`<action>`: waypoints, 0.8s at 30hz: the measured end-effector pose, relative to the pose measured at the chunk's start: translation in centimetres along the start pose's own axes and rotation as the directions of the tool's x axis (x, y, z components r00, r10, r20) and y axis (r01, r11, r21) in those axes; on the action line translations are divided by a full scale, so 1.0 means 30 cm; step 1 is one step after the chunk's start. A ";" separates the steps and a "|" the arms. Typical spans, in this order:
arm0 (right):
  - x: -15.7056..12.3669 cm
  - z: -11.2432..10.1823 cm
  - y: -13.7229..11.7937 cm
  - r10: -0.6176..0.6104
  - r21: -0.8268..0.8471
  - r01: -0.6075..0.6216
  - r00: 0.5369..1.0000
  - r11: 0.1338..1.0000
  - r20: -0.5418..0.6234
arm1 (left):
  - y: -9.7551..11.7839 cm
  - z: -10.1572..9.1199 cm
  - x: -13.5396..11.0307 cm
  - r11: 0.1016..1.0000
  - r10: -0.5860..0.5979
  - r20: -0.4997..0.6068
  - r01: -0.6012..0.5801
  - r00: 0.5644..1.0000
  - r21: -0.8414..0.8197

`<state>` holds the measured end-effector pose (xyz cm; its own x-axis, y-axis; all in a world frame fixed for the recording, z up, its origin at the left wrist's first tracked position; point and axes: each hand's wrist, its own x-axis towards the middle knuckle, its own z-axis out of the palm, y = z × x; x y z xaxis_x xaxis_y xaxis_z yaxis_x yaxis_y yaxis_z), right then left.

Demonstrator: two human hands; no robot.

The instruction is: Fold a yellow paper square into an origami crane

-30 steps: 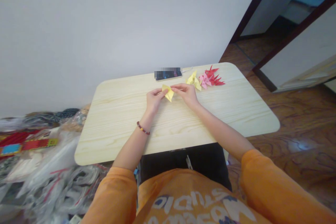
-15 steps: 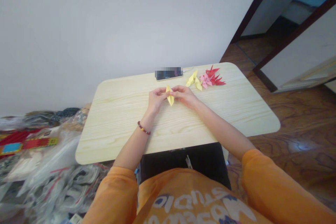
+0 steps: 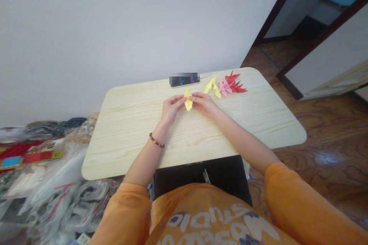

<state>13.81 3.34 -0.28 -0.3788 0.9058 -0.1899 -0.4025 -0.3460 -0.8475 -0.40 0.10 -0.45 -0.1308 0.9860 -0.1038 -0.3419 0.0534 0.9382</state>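
Observation:
A small yellow folded paper (image 3: pixel 188 102) is pinched between both my hands over the far middle of a light wooden table (image 3: pixel 138 134). My left hand (image 3: pixel 170 110) grips its left side with closed fingers; a beaded bracelet (image 3: pixel 156 141) circles that wrist. From the right, my right hand (image 3: pixel 204 103) pinches the same paper. The piece stands narrow and upright, pointed at top and bottom.
Folded paper figures lie in a row at the far right of the table: yellow (image 3: pixel 212 86), pink (image 3: pixel 224 87), red (image 3: pixel 235 83). A phone (image 3: pixel 184 80) lies at the far edge. Bags and clutter (image 3: pixel 43 183) fill the floor left. A doorway (image 3: pixel 316 26) opens at right.
The yellow paper has gone from a wide flat shape to a narrow upright one, and my hands have drawn closer together around it.

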 end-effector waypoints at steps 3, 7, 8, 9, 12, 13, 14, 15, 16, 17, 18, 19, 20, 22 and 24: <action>0.000 -0.001 0.004 -0.001 0.004 0.001 1.000 1.000 0.001 | 0.008 0.004 -0.002 0.999 -0.039 -0.013 0.039 0.999 -0.012; 0.000 0.003 0.001 -0.036 -0.036 0.034 0.998 0.999 -0.050 | 0.016 0.010 -0.008 0.998 -0.063 0.004 0.063 0.998 0.017; 0.000 0.005 0.000 -0.051 -0.049 0.048 0.997 0.998 -0.065 | 0.018 0.012 -0.010 0.997 -0.068 0.011 0.068 0.998 0.026; 0.000 0.006 -0.001 -0.066 -0.061 0.062 0.995 0.996 -0.079 | 0.018 0.014 -0.012 0.997 -0.073 0.016 0.072 0.997 0.033; 0.001 0.007 0.002 -0.109 -0.102 0.098 0.988 0.990 -0.107 | 0.018 0.023 -0.021 0.995 -0.078 0.011 0.077 0.997 0.063; 0.002 0.007 0.005 -0.121 -0.117 0.107 0.986 0.987 -0.118 | 0.017 0.026 -0.024 0.994 -0.074 0.004 0.074 0.997 0.078; 0.003 0.007 0.008 -0.131 -0.132 0.115 0.983 0.985 -0.127 | 0.016 0.029 -0.027 0.993 -0.069 -0.002 0.069 0.998 0.093; 0.003 0.007 0.011 -0.140 -0.145 0.120 0.981 0.982 -0.136 | 0.014 0.031 -0.029 0.992 -0.063 -0.005 0.064 0.998 0.105; 0.004 0.007 0.014 -0.146 -0.155 0.123 0.979 0.980 -0.145 | 0.011 0.033 -0.031 0.992 -0.058 -0.008 0.059 0.998 0.113; 0.004 0.007 0.016 -0.148 -0.162 0.124 0.977 0.979 -0.152 | 0.009 0.034 -0.031 0.992 -0.055 -0.008 0.055 0.998 0.116; 0.004 0.007 0.017 -0.149 -0.166 0.123 0.976 0.978 -0.155 | 0.007 0.034 -0.031 0.992 -0.055 -0.006 0.055 0.998 0.115; 0.003 0.008 0.016 -0.148 -0.168 0.122 0.977 0.978 -0.154 | 0.005 0.033 -0.031 0.992 -0.060 -0.003 0.060 0.998 0.112; 0.003 0.008 0.014 -0.145 -0.168 0.119 0.978 0.979 -0.150 | 0.004 0.031 -0.029 0.992 -0.068 0.000 0.068 0.998 0.109; 0.002 0.006 0.008 -0.129 -0.163 0.108 0.984 0.981 -0.126 | 0.003 0.026 -0.026 0.991 -0.084 -0.003 0.084 0.996 0.106; 0.002 0.003 0.002 -0.104 -0.151 0.088 0.990 0.985 -0.097 | 0.005 0.019 -0.022 0.990 -0.089 -0.011 0.089 0.996 0.106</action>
<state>13.69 3.36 -0.29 -0.2526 0.9562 -0.1481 -0.3038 -0.2237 -0.9261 0.18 -0.44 -0.06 -0.1097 0.9756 -0.1901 -0.2520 0.1578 0.9548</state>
